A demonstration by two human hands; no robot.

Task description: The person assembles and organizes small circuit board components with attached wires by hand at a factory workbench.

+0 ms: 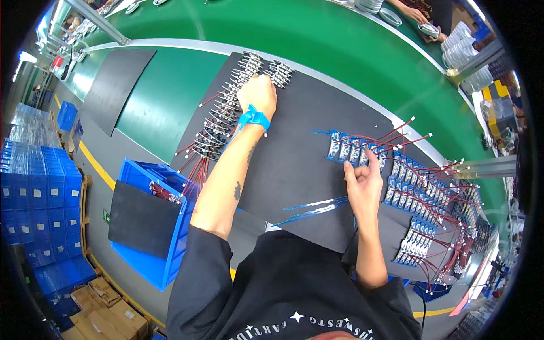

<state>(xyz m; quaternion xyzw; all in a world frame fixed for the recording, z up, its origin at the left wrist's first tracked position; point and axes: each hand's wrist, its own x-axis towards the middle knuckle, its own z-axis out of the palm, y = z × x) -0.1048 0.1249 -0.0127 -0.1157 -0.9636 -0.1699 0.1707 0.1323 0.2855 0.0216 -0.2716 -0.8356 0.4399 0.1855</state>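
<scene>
Small wired parts (226,113) are lying in a long row on the black mat (294,164) covering the tabletop, right under the left hand (258,93), whose fingers are curling down onto them. The right hand (362,181) is resting its fingers (371,158), loosely spread, on blue-backed wired pieces (351,148).

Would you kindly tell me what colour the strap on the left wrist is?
The wrist strap is bright blue, seen clearly in the head view, just below the left hand.
</scene>
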